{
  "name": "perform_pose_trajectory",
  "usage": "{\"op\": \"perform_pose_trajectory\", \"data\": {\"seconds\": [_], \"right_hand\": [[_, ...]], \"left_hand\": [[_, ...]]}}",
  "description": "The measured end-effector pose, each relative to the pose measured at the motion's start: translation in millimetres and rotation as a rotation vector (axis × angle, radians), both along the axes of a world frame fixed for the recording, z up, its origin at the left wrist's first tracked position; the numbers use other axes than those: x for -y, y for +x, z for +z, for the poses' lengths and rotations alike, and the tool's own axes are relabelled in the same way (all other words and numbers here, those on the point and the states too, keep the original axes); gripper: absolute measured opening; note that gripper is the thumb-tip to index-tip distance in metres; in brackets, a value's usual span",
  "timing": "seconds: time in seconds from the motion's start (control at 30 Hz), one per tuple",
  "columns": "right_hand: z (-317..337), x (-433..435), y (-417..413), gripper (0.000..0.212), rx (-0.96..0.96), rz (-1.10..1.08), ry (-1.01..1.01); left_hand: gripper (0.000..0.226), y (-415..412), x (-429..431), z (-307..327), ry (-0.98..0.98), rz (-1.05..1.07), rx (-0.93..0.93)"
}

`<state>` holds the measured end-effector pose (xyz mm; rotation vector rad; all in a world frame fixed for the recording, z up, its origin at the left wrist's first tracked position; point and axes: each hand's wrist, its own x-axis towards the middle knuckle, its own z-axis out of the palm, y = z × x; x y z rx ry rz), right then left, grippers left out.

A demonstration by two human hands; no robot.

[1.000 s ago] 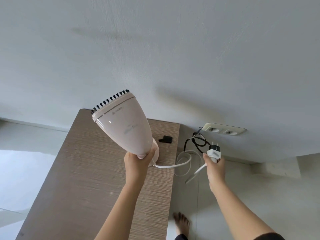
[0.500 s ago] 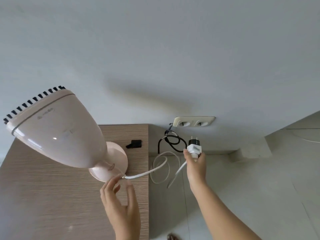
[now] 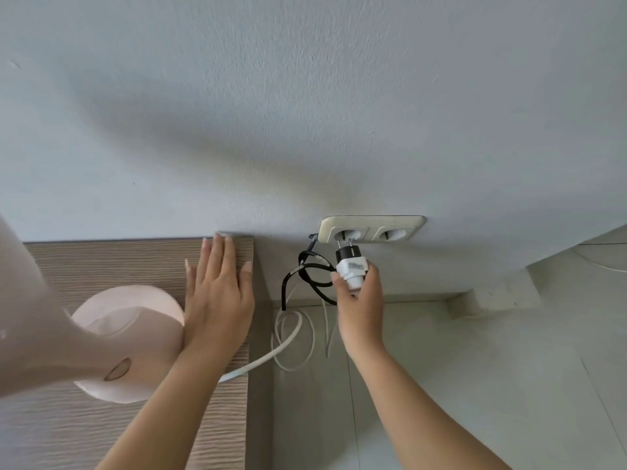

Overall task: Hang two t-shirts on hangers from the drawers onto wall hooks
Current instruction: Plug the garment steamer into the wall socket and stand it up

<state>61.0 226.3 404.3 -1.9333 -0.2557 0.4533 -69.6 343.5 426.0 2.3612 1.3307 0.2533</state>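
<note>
Plug [image 3: 353, 268] pinched in right hand [image 3: 359, 300], prongs just below the left hole of the wall socket [image 3: 371, 228], not in. Left hand [image 3: 219, 293] lies flat, fingers spread, holding nothing, on the drawer top [image 3: 135, 259] near its right edge, beside the pink steamer [image 3: 101, 337]. White cord [image 3: 291, 337] loops in the gap betw. drawers & wall; floor right of it open. T-shirts, hangers not in view.

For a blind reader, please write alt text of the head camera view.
The right hand holds a plug with its pins just below the left socket of a double wall outlet, not yet inserted. The left hand lies flat on a wooden top beside a pink steamer, whose white cord loops to the floor.
</note>
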Motion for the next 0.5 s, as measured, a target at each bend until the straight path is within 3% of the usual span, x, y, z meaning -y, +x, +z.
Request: {"op": "perform_pose_trajectory", "data": {"seconds": [0.13, 0.5], "right_hand": [[0, -11, 3, 0.033, 0.026, -0.014, 0.005], [4, -23, 1, 0.04, 0.084, -0.05, -0.032]], "left_hand": [[0.065, 2, 6, -10, 0.099, 0.021, -0.075], [0.064, 4, 9, -10, 0.126, 0.037, -0.074]]}}
